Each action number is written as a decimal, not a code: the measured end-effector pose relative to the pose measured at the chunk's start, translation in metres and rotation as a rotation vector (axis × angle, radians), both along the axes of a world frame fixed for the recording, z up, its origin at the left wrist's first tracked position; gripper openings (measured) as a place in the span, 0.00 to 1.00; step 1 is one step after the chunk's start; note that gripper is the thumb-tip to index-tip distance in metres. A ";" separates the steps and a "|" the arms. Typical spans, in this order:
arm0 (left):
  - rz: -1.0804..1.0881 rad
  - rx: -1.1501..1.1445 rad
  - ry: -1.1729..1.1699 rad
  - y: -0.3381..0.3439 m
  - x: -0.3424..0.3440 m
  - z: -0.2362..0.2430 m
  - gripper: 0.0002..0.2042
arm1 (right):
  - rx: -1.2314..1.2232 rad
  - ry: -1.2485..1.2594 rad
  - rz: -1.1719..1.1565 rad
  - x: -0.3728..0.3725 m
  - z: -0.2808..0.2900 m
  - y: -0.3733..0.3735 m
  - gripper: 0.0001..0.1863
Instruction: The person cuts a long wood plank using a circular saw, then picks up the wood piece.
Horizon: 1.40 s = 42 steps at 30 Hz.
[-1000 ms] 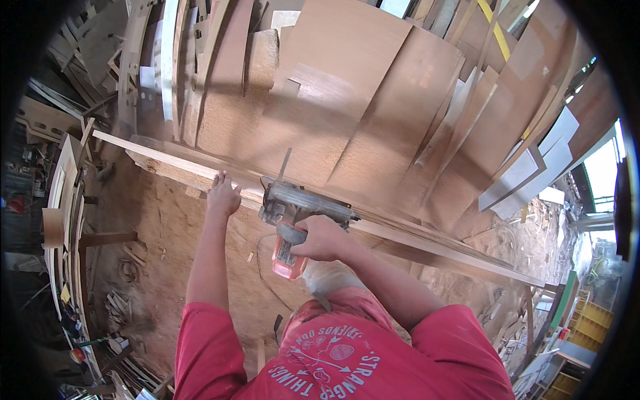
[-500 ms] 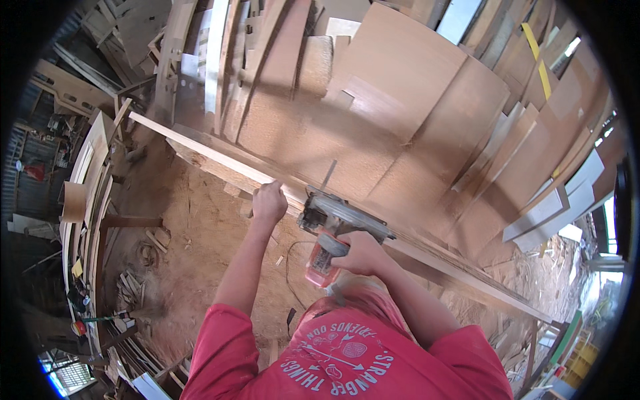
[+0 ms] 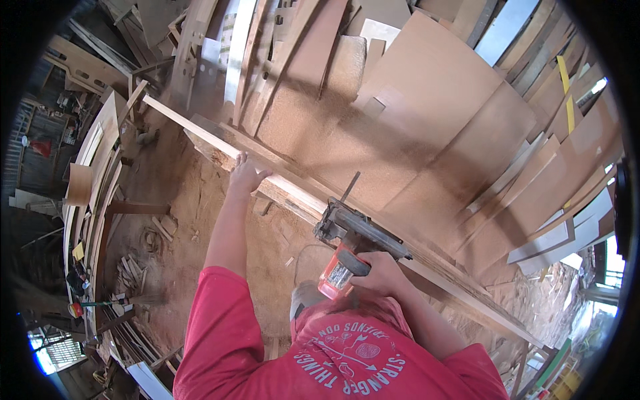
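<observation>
My right hand (image 3: 381, 272) grips the handle of an orange and grey circular saw (image 3: 360, 235), which rests over a long wooden plank (image 3: 303, 193). A thin metal rod sticks out from the saw's far side. The plank runs slantwise from far left to near right. My left hand (image 3: 245, 176) lies on the plank's edge, to the left of the saw, with its fingers laid on the wood and the thumb held apart. The saw's blade is hidden from view.
Beyond the plank, large brown sheets (image 3: 443, 80) lie under sawdust. Loose wood strips (image 3: 243, 53) stand at the far side. A cluttered wooden rack (image 3: 100, 160) curves along the left. Wood offcuts (image 3: 133, 273) lie on the dusty ground.
My left hand has slid left along the plank, and its closed fingers have loosened and spread. The saw, still in my right hand, has shifted slightly right along the plank. The whole view has shifted.
</observation>
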<state>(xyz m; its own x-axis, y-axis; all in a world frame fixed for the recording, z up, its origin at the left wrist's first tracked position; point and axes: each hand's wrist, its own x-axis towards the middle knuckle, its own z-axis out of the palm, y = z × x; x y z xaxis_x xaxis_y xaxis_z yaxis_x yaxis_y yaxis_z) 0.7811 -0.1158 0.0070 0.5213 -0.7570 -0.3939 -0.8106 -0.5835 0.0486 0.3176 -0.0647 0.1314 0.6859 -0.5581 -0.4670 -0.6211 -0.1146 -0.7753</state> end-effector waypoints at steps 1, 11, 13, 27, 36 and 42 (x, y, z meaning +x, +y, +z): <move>0.007 -0.003 -0.004 -0.002 0.001 0.001 0.57 | 0.015 0.021 0.000 0.006 0.003 -0.005 0.25; -0.061 0.057 -0.073 -0.003 -0.002 0.010 0.57 | -0.012 0.016 -0.014 0.045 0.002 -0.010 0.25; -0.080 0.048 -0.077 -0.004 -0.001 0.010 0.57 | 0.013 -0.015 -0.049 0.055 0.003 -0.012 0.25; -0.212 0.131 -0.037 -0.007 0.013 0.015 0.37 | 0.008 0.037 -0.009 0.155 0.013 -0.033 0.25; -0.325 0.087 -0.029 0.007 0.043 0.004 0.31 | 0.092 0.071 -0.049 0.226 0.014 -0.044 0.26; -0.366 0.006 0.108 0.015 0.065 0.000 0.36 | 0.073 0.060 -0.070 0.256 0.005 -0.049 0.26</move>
<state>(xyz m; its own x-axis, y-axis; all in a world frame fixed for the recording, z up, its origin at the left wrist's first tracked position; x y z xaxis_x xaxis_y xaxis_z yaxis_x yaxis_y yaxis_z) 0.8464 -0.1008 0.0073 0.1722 -0.8827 -0.4372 -0.9557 -0.2572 0.1429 0.5734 -0.1134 0.1363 0.6165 -0.5665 -0.5469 -0.6708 -0.0142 -0.7415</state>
